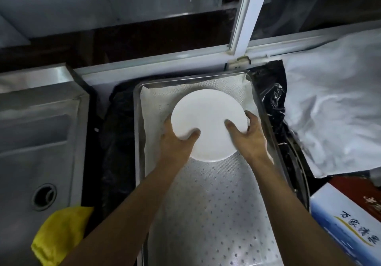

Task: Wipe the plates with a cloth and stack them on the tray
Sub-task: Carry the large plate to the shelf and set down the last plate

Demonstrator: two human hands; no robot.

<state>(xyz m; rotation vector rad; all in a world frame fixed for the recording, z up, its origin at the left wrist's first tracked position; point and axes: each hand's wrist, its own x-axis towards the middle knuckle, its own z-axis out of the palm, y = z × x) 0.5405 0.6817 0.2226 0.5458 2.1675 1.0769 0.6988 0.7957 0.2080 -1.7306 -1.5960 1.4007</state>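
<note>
A metal tray (137,142) is filling the frame's centre, a white plate (208,117) is lying over its upper half, a yellow cloth (55,232) is lying lower left, and the left hand (175,142) and right hand (249,136) are both gripping the plate's lower rim.

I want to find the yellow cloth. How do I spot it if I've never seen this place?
Start at the big stainless steel sink on the left and find its round drain hole. Just nearer than that hole, at the sink's edge, lies the crumpled yellow cloth. Its neighbours are grey metal and black plastic; it alone is bright yellow.
</note>
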